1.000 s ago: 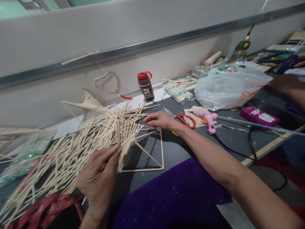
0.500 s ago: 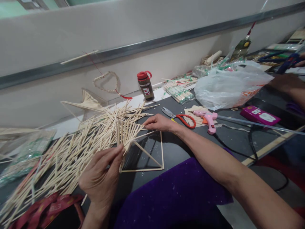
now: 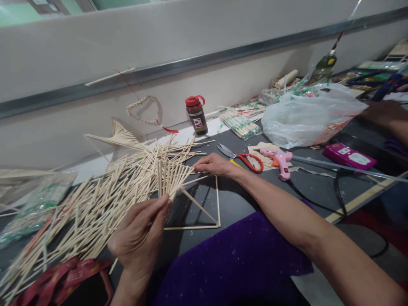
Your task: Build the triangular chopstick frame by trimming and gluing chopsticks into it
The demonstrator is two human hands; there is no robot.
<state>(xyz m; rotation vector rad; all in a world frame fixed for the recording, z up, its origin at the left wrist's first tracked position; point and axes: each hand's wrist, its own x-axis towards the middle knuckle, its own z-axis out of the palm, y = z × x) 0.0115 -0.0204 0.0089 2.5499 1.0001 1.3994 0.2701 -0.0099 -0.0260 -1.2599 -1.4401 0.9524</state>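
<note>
A model of thin wooden sticks (image 3: 172, 176), fanned out in a twisted row on a triangular stick base, stands at the middle of the dark table. My left hand (image 3: 140, 238) pinches the near side of the fan between thumb and fingertips. At the far right corner of the fan, my right hand (image 3: 213, 165) is closed with its fingertips on a stick end; exactly what lies between them is partly hidden. A large heap of loose wooden sticks (image 3: 105, 197) spreads behind and left of the model.
Scissors with red handles (image 3: 250, 162) and a pink glue gun (image 3: 280, 161) lie beyond my right forearm. A dark bottle with red lid (image 3: 196, 117), a white plastic bag (image 3: 306, 117) and a purple box (image 3: 349, 156) stand farther back. Another person's arm (image 3: 387, 114) shows at right.
The whole view has shifted very slightly. Both hands stay at the same spots on the stick model.
</note>
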